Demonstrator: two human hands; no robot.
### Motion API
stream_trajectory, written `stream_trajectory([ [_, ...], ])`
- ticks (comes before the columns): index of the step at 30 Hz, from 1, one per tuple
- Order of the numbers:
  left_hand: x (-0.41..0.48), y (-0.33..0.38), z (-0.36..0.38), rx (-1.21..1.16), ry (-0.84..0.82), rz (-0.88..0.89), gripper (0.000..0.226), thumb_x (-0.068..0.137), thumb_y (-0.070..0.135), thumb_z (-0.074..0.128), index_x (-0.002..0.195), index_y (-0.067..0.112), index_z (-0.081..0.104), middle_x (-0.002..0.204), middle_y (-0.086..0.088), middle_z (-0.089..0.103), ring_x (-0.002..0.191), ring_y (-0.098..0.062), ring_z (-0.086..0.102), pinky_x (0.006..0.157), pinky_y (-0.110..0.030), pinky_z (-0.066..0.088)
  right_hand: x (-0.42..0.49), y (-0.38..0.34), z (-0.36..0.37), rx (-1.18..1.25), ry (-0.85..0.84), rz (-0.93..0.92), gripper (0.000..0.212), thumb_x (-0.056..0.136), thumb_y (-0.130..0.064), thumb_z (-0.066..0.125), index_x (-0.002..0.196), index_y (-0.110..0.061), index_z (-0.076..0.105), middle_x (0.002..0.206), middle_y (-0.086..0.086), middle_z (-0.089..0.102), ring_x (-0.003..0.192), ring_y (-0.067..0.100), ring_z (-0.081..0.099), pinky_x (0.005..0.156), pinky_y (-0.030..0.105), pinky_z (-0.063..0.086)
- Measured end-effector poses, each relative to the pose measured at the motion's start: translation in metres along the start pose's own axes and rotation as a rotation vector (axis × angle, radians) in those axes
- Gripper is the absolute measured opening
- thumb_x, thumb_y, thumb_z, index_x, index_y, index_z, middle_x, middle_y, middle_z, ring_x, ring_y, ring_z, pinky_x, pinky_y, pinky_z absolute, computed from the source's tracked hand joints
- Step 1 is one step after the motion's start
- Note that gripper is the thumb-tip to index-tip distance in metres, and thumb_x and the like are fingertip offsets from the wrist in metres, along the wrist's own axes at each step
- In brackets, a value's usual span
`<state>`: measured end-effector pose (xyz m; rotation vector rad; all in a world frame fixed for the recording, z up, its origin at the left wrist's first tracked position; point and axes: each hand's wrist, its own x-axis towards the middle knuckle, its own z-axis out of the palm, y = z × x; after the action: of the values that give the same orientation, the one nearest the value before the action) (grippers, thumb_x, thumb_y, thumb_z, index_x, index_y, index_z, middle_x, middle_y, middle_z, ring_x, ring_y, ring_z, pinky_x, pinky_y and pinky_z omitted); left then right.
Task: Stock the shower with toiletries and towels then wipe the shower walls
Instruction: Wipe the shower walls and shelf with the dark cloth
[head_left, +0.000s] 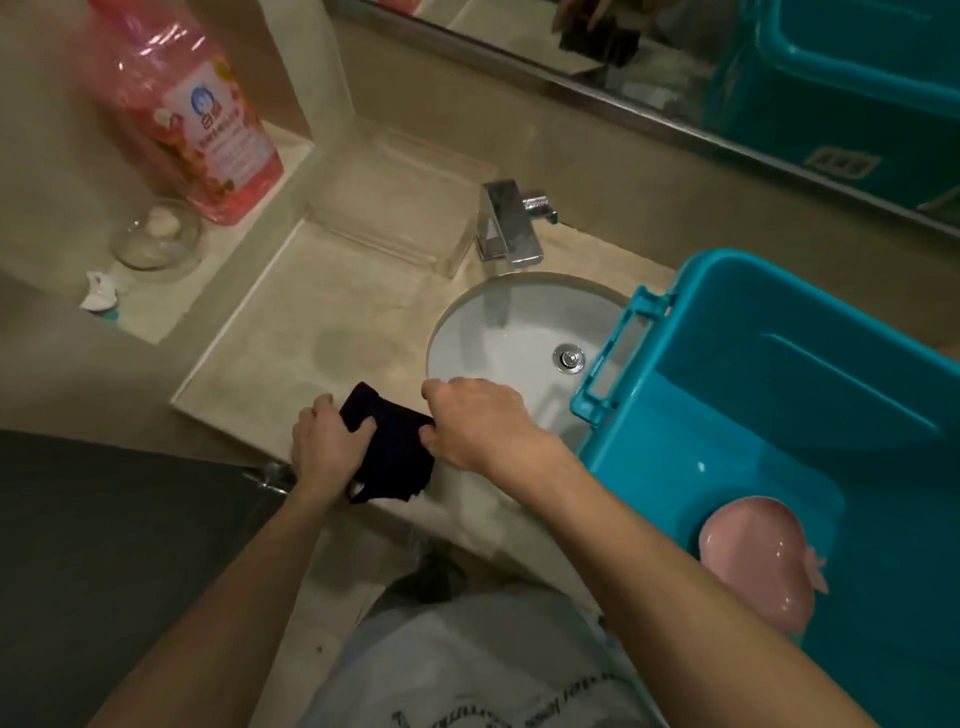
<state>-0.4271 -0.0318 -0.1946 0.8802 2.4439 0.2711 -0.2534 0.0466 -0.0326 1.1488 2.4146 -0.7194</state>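
Dark cloth (395, 447) at near edge of counter (311, 338), just left of sink (498, 332). Left hand (324, 441) curled round its left side, thumb on top. Right hand (478, 421) curled, pinching its right edge. Blue bin (779, 389) at right.

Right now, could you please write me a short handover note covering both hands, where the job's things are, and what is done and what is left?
Hands: left hand grips the dark cloth at the front edge of the counter; right hand pinches its other side.
Things: pink bottle stands on the left ledge by a glass bowl; teal bin sits right of the sink, with a pink dish inside.
Done: cloth in hand.
Left: the shower is out of view, so stocking and wall wiping are unconfirmed.
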Motion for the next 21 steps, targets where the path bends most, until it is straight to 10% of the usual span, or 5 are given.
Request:
stream_trajectory([
  [9,0.016,0.009,-0.009,-0.002,-0.148,0.12,0.033,0.087,0.037,0.063,0.109,0.012,0.059,0.1,-0.008,0.067,0.094,-0.031,0.063,0.079,-0.042,0.055,0.03,-0.022,0.037,0.184,-0.001,0.206,0.025,0.094,-0.024,0.05,0.116,-0.011,0.053,0.106,0.009,0.064,0.088,0.029,0.057,0.069,0.034,0.04],
  [17,-0.021,0.038,-0.076,-0.406,-0.425,0.371,0.015,0.085,0.02,0.067,0.092,0.03,0.058,0.085,0.005,0.069,0.08,-0.014,0.068,0.069,-0.031,0.056,0.032,-0.018,0.06,0.571,0.12,0.298,0.071,0.087,-0.023,0.064,0.15,-0.018,0.031,0.141,0.008,0.053,0.125,0.028,0.054,0.101,0.042,0.048],
  [21,-0.041,0.064,-0.129,-0.479,-0.453,0.584,0.017,0.086,0.017,0.071,0.092,0.028,0.06,0.081,0.002,0.07,0.076,-0.019,0.069,0.067,-0.039,0.056,0.008,-0.021,0.045,0.734,0.347,0.263,0.041,0.085,-0.024,0.063,0.124,-0.027,0.056,0.108,-0.004,0.069,0.097,0.016,0.064,0.086,0.041,0.054],
])
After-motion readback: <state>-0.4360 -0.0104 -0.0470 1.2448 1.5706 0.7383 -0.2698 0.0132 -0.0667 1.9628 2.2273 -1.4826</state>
